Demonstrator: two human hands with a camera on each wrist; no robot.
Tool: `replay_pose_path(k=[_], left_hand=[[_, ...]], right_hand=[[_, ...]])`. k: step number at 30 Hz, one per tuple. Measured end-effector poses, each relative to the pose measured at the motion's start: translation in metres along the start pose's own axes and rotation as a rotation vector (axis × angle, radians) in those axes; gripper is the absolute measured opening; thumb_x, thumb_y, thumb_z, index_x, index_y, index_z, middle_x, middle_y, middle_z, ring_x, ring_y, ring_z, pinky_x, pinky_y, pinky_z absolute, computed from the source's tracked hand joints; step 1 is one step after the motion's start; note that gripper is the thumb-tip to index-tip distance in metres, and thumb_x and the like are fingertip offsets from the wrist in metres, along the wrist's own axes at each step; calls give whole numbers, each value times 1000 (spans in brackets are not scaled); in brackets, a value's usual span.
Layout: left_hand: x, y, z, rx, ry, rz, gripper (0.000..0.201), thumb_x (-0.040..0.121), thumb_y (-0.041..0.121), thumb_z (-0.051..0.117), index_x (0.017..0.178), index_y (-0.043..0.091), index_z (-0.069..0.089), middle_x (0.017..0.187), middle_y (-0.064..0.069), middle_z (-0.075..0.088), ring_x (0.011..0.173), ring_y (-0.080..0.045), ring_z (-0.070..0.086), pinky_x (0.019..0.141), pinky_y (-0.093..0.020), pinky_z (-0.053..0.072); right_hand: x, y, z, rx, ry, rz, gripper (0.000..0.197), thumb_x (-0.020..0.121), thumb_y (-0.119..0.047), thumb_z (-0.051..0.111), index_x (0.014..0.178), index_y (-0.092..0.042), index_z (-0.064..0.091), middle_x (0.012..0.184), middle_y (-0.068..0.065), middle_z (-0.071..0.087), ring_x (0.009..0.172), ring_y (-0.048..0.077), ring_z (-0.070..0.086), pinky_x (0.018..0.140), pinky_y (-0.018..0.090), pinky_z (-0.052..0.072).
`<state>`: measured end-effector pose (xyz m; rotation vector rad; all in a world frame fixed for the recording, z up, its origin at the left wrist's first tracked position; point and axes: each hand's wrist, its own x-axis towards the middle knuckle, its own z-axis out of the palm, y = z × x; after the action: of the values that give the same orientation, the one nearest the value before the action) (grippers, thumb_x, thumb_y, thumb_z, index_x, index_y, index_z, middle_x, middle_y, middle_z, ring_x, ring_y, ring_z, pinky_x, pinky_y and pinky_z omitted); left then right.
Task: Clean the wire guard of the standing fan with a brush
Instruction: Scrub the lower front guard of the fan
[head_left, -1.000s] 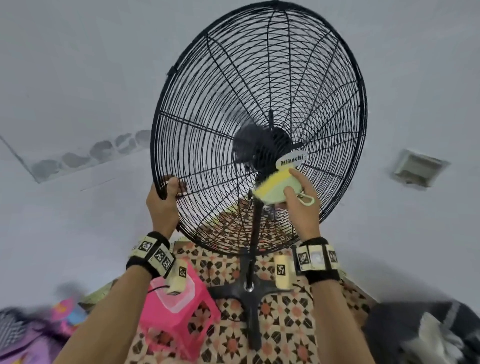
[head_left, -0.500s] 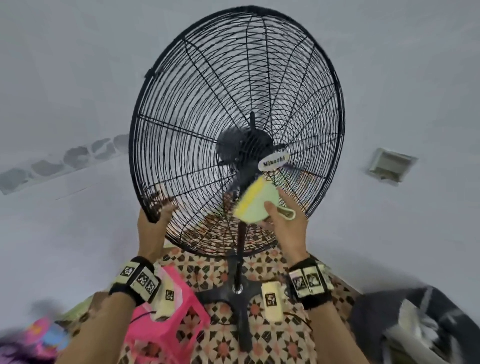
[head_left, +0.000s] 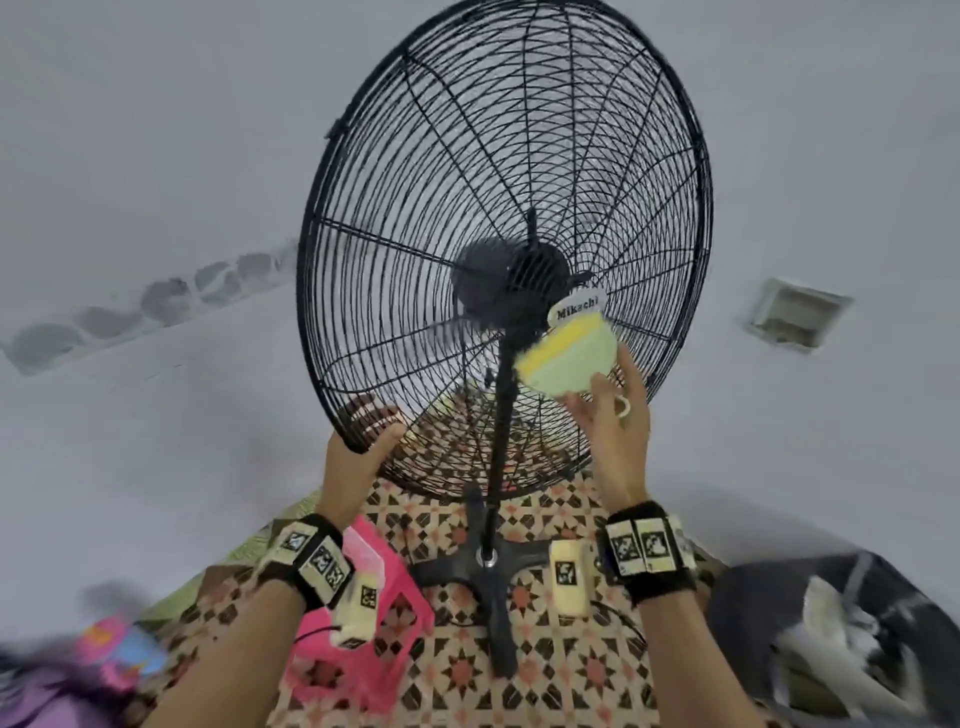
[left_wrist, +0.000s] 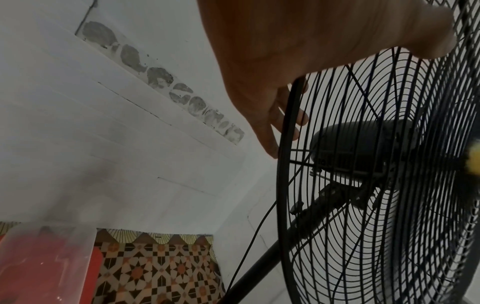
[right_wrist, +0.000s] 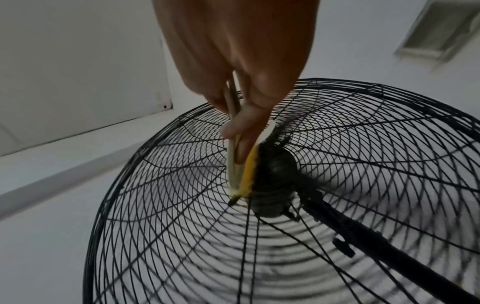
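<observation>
My left hand (head_left: 358, 457) curls round the lower rim of the black wire guard (head_left: 467, 156); my right hand (head_left: 613, 421) pinches the green-and-yellow brush (head_left: 566, 358) against the hub, above patterned floor tiles (head_left: 561, 675) and grey walls (head_left: 130, 156).

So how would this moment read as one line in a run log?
step: brushing fan guard | left hand: grips guard rim | right hand: holds brush against wires beside centre badge | fan: upright

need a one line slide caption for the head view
Left hand grips the wire guard's lower rim while the right hand holds a green-and-yellow brush just below the Mikachi badge.
</observation>
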<state>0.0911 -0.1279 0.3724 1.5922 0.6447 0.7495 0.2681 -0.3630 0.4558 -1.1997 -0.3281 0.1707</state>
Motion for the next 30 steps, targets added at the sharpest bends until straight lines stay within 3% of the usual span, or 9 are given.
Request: replay_pose_path(k=[4, 7, 9, 11, 14, 20, 23, 27, 30], left_hand=[[5, -8, -4, 4, 28, -55, 66, 77, 71, 80, 132, 39, 62, 131, 12, 69, 125, -11, 64, 99, -64, 54], [3, -7, -5, 26, 22, -52, 63, 80, 71, 79, 130, 36, 63, 130, 12, 70, 124, -10, 64, 98, -62, 55], [2, -4, -3, 28, 14, -45, 64, 80, 71, 79, 128, 32, 65, 126, 8, 72, 121, -11, 66, 97, -60, 57], [3, -4, -2, 35, 33, -43, 67, 78, 72, 79, 128, 29, 65, 123, 7, 73, 117, -11, 68, 97, -59, 57], [0, -1, -2, 12, 25, -62, 67, 79, 71, 79, 131, 34, 62, 127, 14, 71, 118, -8, 66, 94, -60, 58], [-7, 9, 2, 42, 27, 36, 84, 73, 81, 73, 130, 21, 63, 122, 5, 72, 114, -10, 68, 106, -48, 53], [-8, 10, 4, 27, 41, 16, 78, 75, 80, 74, 127, 23, 64, 120, 5, 73, 113, -12, 69, 101, -52, 56], [-7, 3, 0, 21, 26, -20, 64, 82, 68, 76, 131, 31, 60, 120, 19, 69, 107, 10, 64, 94, -62, 57], [-9, 5, 2, 13, 41, -30, 79, 74, 78, 76, 135, 30, 58, 126, 17, 67, 117, -3, 63, 102, -62, 53]], right_hand=[[-19, 18, -2, -229, -119, 21, 48, 105, -12, 55, 151, -23, 49, 154, 4, 46, 100, 15, 74, 79, 28, 63], [-28, 18, -9, -272, -114, 52, 46, 104, -15, 58, 149, -25, 52, 143, 13, 58, 86, 16, 77, 70, 23, 62], [-29, 14, -10, -159, 1, 21, 47, 104, -16, 58, 150, -23, 50, 144, 12, 58, 95, 21, 77, 75, 24, 62], [-36, 19, -2, -138, 11, 10, 51, 104, -22, 58, 153, -26, 44, 149, 11, 53, 106, 26, 74, 79, 33, 64], [-63, 43, 3, -300, -129, 40, 56, 103, -31, 58, 156, -32, 40, 150, 10, 53, 90, 22, 78, 79, 45, 65], [-67, 42, -4, -265, -28, 23, 54, 103, -21, 60, 154, -30, 45, 137, -2, 62, 91, 21, 78, 78, 42, 64], [-66, 49, 5, -326, -24, -7, 54, 102, -18, 62, 152, -31, 48, 136, -7, 61, 92, 20, 77, 71, 32, 64], [-81, 61, 1, -459, -180, -62, 53, 98, -16, 64, 145, -37, 54, 135, 4, 67, 99, 25, 75, 70, 38, 66], [-70, 45, -1, -388, -79, -32, 54, 98, -11, 62, 148, -31, 52, 137, 6, 64, 95, 24, 76, 67, 37, 65]])
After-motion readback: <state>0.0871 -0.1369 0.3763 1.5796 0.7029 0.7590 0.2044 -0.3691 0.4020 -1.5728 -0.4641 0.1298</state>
